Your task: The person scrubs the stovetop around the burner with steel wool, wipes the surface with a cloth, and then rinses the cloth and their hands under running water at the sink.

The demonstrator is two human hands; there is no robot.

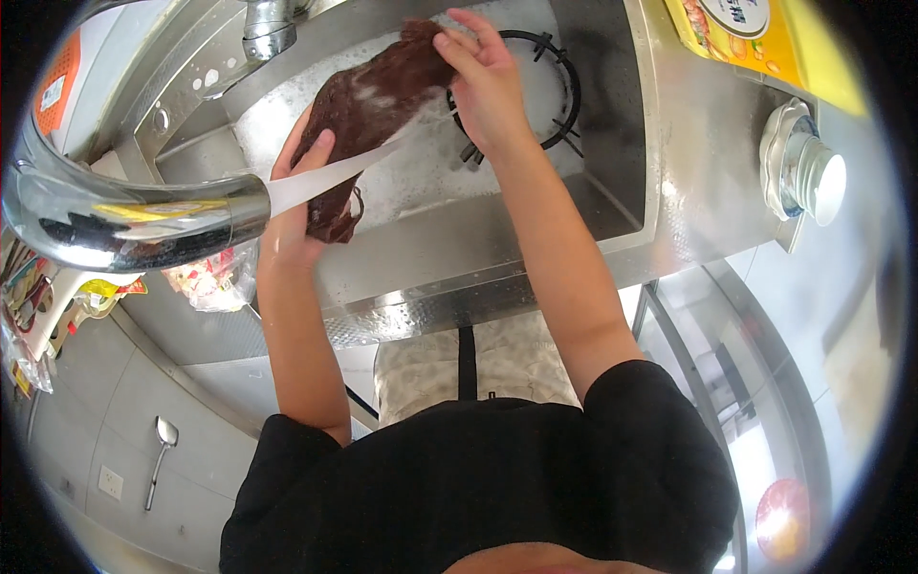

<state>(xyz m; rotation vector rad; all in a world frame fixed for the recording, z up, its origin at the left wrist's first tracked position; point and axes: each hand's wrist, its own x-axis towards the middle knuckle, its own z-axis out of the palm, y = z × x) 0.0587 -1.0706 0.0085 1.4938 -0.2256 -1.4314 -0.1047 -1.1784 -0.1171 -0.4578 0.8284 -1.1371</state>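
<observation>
Over a stainless steel sink [574,208] with foamy water, a wet dark brown cloth [358,107] is stretched between my two hands. My left hand [297,179] grips its lower left end, thumb on top. At the upper right end, my right hand [488,86] pinches the cloth's edge between thumb and fingers. A stream of water [337,171] runs from the chrome faucet [143,219] across the view in front of the cloth. Beyond my right hand, a round black stove grate [570,79] lies in the sink, partly hidden by that hand.
Stacked bowls [796,165] stand on the right. A yellow food packet [746,36] is at the upper right. A second metal fitting [269,32] rises behind the sink. Left of my forearm lies a clear plastic bag [215,276]. A metal spatula [161,452] appears at lower left.
</observation>
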